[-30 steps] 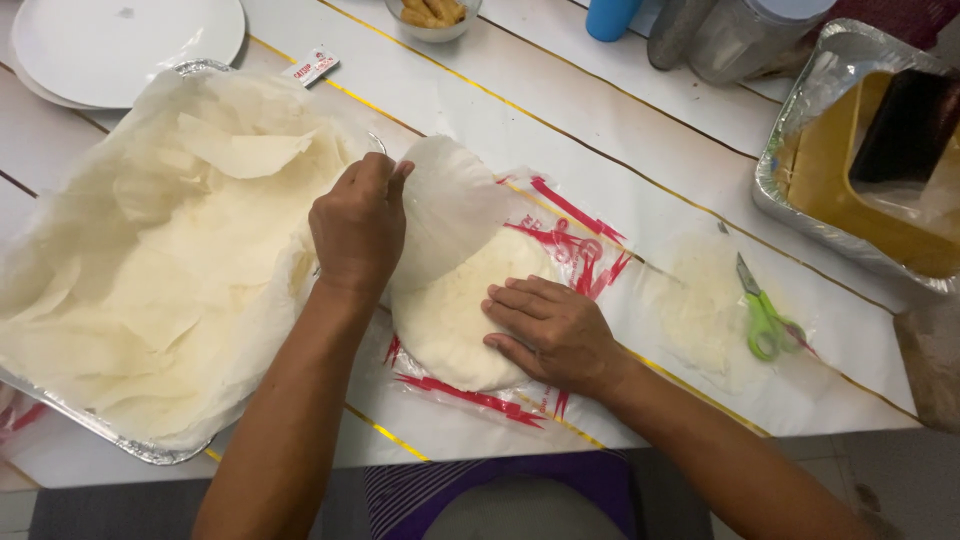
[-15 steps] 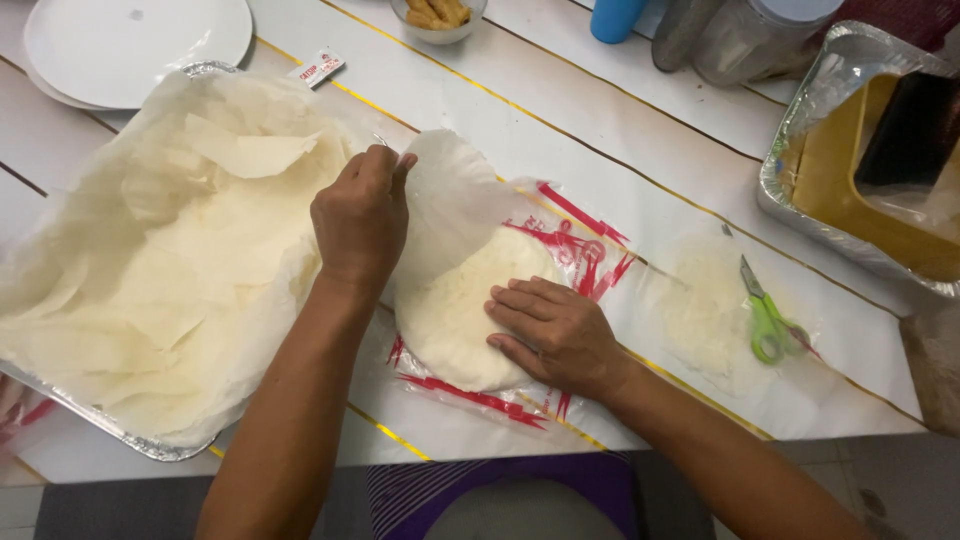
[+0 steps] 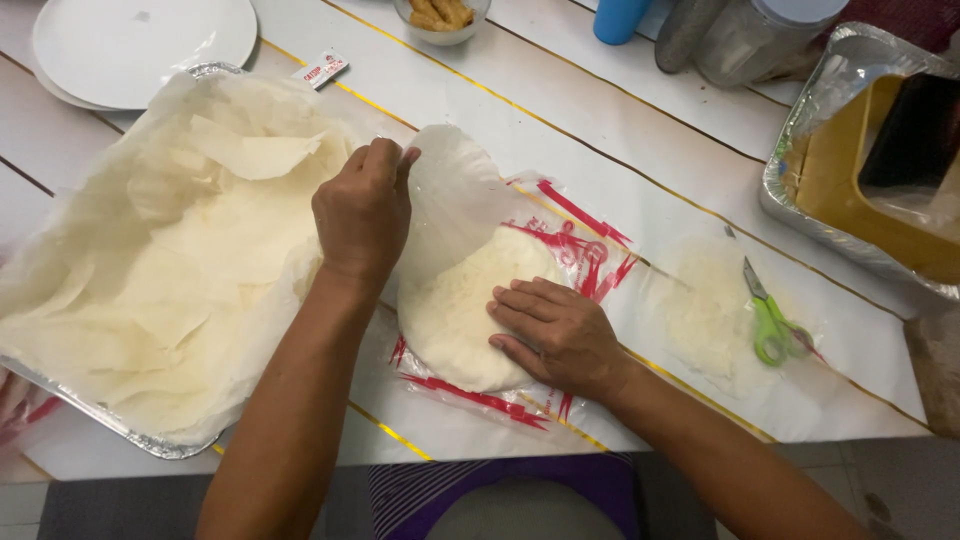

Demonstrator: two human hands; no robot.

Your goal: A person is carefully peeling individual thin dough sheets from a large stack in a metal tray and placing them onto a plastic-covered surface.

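L hand [image 3: 362,212] has its grip pinched shut on the edge of a thin translucent sheet [image 3: 455,195], which stands lifted and curled up off the round stack of wrappers [image 3: 462,315]. R hand [image 3: 558,335] lies flat, fingers spread, not gripping anything, pressing down on the near-right part of the stack to hold it in place. The stack sits on its opened clear bag w/ red print [image 3: 570,235], on the white plank counter [image 3: 640,130], just right of the foil tray [image 3: 120,430]. The tray is lined w/ paper & already carries many separated sheets [image 3: 170,280], overlapping & crumpled, so I'd judge a good share of the peeling is done; the stack looks thin-ish but can't tell how many sheets remain. The lifted sheet is only part-way free: its lower portion is touching the stack, hidden in part by the L hand. Further right, green-handled scissors [image 3: 772,325] rest on another clear wrapper, well apart from both hands. White plates [image 3: 140,45] at top left, a 2nd foil tray [image 3: 800,200] at far right, a small bowl of snacks [image 3: 440,12] at top.
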